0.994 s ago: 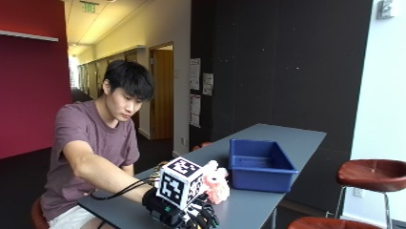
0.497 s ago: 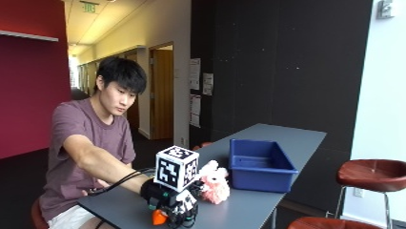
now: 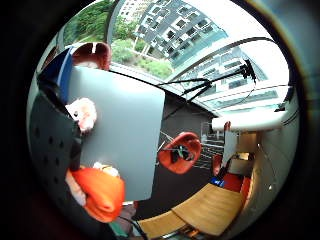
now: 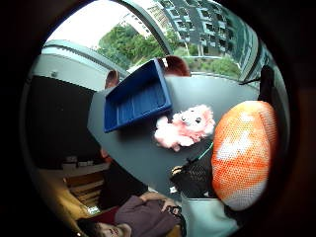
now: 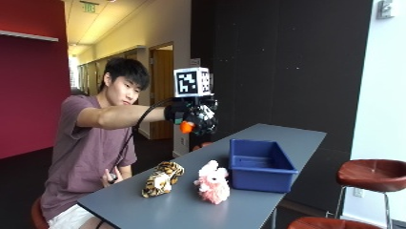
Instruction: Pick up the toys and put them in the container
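Your gloved right hand (image 5: 195, 117) is raised well above the table (image 5: 190, 210), level with your shoulder, and its fingers are curled round an orange toy (image 5: 186, 127). The thumb-side palm view shows that toy (image 4: 244, 153) as an orange and white mesh-skinned ball filling the palm side; only a small orange patch shows from outside.

The blue container (image 5: 260, 164) sits on the table ahead of and below the hand, open side up. Nothing shows inside it from here, though part of its floor is hidden by the near wall.

Step in hand, as I judge it: carry and release.
- Bring the hand forward and down until it is over the middle of the container, not over the near rim.
- Lower before you let go. The toy looks round and likely to bounce or roll, so a drop from this height could send it out over the wall.
- Open the fingers only once the toy is below rim level or just above the floor.

Two toys are not yet picked up: a pink plush animal (image 5: 212, 182) standing just beside the container's near corner, and a striped tiger plush (image 5: 162, 178) lying beside it, closer to you.
- Keep your descent clear of the pink one; it is near enough to the container to be knocked.
- Your bare hand (image 5: 111, 176) sits low by your lap, off the table.
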`<state>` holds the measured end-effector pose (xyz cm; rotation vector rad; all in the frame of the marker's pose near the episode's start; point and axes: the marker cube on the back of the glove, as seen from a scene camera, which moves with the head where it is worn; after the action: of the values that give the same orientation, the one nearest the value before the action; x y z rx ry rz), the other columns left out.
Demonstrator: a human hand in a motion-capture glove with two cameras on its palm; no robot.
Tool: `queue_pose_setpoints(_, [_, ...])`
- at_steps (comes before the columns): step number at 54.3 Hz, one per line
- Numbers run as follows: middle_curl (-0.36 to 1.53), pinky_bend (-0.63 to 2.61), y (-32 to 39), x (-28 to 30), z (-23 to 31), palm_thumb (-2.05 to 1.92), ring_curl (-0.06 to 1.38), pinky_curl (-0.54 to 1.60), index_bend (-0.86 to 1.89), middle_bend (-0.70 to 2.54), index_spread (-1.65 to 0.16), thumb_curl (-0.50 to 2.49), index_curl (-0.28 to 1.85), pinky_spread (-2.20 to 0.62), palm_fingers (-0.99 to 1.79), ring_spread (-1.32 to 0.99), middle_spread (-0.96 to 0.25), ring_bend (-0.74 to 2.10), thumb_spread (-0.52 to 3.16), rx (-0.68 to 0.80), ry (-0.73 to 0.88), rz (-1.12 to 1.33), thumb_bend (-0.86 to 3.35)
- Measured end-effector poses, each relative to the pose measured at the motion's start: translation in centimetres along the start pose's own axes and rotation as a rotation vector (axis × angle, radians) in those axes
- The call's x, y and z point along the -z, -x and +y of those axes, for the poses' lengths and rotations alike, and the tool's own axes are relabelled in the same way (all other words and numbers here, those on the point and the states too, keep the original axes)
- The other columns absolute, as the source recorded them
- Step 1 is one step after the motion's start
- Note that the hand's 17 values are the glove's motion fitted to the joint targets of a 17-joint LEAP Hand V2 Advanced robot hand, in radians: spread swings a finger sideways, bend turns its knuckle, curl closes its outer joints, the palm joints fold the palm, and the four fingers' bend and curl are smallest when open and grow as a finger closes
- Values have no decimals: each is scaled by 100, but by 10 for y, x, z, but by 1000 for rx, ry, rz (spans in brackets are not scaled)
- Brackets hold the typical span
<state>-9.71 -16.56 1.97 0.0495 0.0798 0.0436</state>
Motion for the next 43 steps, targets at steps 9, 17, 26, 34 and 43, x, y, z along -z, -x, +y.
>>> queue_pose_setpoints(9, [83, 119, 49, 40, -9, 49, 75, 60, 76, 120, -32, 74, 66, -41, 102, -38, -29, 149, 85, 75, -38, -2, 5])
queue_pose_setpoints(17, [86, 121, 73, 53, -23, 50, 75, 61, 75, 120, -32, 78, 73, -40, 101, -37, -28, 150, 83, 28, -54, -21, 3])
queue_pose_setpoints(26, [89, 122, 116, 54, -36, 51, 74, 61, 72, 120, -32, 83, 81, -41, 99, -37, -28, 152, 81, 89, -57, -32, 1])
queue_pose_setpoints(34, [91, 123, 176, 48, -51, 51, 74, 62, 69, 119, -32, 87, 88, -40, 98, -36, -28, 153, 80, 101, -55, -93, 0])
queue_pose_setpoints(43, [93, 123, 254, 22, -74, 50, 74, 62, 67, 119, -33, 90, 95, -40, 98, -36, -28, 154, 80, 291, -49, -33, -1])
